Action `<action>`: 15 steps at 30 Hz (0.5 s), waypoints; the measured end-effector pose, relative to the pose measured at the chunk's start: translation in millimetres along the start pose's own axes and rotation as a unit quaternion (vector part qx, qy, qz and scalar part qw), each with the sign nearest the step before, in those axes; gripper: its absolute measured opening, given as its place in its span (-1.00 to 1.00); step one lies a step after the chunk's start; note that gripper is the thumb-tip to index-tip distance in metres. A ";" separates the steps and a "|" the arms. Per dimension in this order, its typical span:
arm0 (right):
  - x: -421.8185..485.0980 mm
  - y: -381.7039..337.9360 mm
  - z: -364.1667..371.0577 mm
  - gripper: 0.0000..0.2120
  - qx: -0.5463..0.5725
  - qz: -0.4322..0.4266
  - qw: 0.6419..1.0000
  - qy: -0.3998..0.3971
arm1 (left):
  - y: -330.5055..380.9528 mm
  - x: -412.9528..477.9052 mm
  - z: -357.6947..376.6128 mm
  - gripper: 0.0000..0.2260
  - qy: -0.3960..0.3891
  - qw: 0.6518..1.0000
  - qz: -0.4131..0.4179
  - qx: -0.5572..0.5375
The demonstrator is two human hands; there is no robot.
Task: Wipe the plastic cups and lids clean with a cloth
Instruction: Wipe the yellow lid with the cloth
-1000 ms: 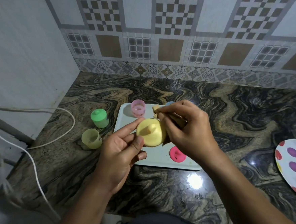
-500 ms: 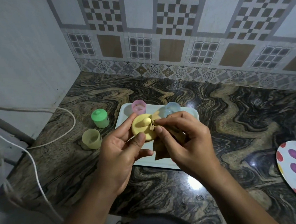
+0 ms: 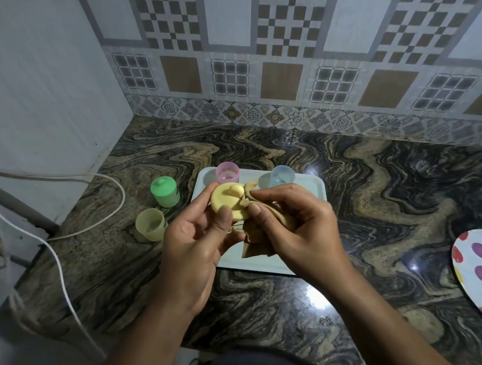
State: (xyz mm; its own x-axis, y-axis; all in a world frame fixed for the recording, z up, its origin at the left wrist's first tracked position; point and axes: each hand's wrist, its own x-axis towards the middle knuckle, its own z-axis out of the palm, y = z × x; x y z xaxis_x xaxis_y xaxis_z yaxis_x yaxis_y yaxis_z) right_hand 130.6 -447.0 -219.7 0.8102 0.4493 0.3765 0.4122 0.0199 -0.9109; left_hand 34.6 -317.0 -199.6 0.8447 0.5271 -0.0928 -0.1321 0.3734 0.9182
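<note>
White tray (image 3: 311, 190) under both hands. R hand (image 3: 297, 227) pinches tan cloth (image 3: 252, 241), pressed to yellow lid (image 3: 221, 198) gripped in L hand (image 3: 190, 251). Pink cup (image 3: 227, 172), blue cup (image 3: 282, 175) just beyond hands; green cup (image 3: 165, 192) & yellow cup (image 3: 150, 225) left of L hand.

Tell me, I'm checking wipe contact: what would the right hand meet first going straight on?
The right hand, pinching the tan cloth, would likely meet the round yellow plastic lid in the left hand.
</note>
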 end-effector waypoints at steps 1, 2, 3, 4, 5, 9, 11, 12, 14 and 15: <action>-1.7 1.8 0.1 -0.87 0.002 -0.003 1.000 -0.003 | -0.3 -0.7 0.8 -0.54 -0.007 1.000 0.010 0.013; -2.4 1.4 -0.7 -0.87 -0.005 -0.012 1.000 -0.005 | -0.7 -1.3 0.6 -0.53 -0.010 1.000 0.012 0.016; -2.0 0.6 -2.7 -0.87 -0.018 -0.026 0.999 -0.007 | -0.1 -2.0 0.5 -0.53 -0.012 1.000 0.007 0.012; -0.9 0.1 -5.1 -0.88 -0.039 -0.041 0.998 -0.006 | 0.9 -3.2 0.1 -0.54 -0.016 1.000 -0.002 0.005; 2.1 -0.2 -7.4 -0.88 -0.068 -0.054 0.996 -0.002 | 1.6 -4.4 -1.1 -0.56 -0.020 1.000 -0.013 0.000; 17.8 3.9 -14.7 -0.89 -0.064 -0.018 0.998 0.014 | 2.5 -5.9 -1.6 -0.62 -0.018 0.998 -0.048 -0.032; 16.7 -0.3 -15.6 -0.90 -0.003 0.006 1.000 0.015 | 1.3 -3.3 -0.7 -0.65 0.009 0.997 -0.057 -0.059; 13.6 -3.2 -14.4 -0.90 0.007 0.002 1.000 0.014 | 0.8 -1.7 -0.7 -0.67 0.021 0.996 -0.060 -0.064; 6.2 -8.0 -8.6 -0.90 -0.002 -0.018 1.000 0.008 | 2.1 -0.9 0.1 -0.70 0.023 0.997 -0.056 -0.055; 3.7 -7.6 -5.5 -0.89 -0.005 -0.017 1.000 0.005 | 3.1 -1.8 0.8 -0.69 0.010 0.998 -0.049 -0.044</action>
State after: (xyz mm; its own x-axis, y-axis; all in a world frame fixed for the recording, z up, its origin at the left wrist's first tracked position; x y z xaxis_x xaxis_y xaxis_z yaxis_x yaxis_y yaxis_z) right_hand 132.8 -450.4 -210.5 0.7992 0.4402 0.4092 0.4438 0.0268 -0.8957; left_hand 33.1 -317.3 -196.2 0.8455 0.4995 -0.1889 -0.0949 0.4886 0.8673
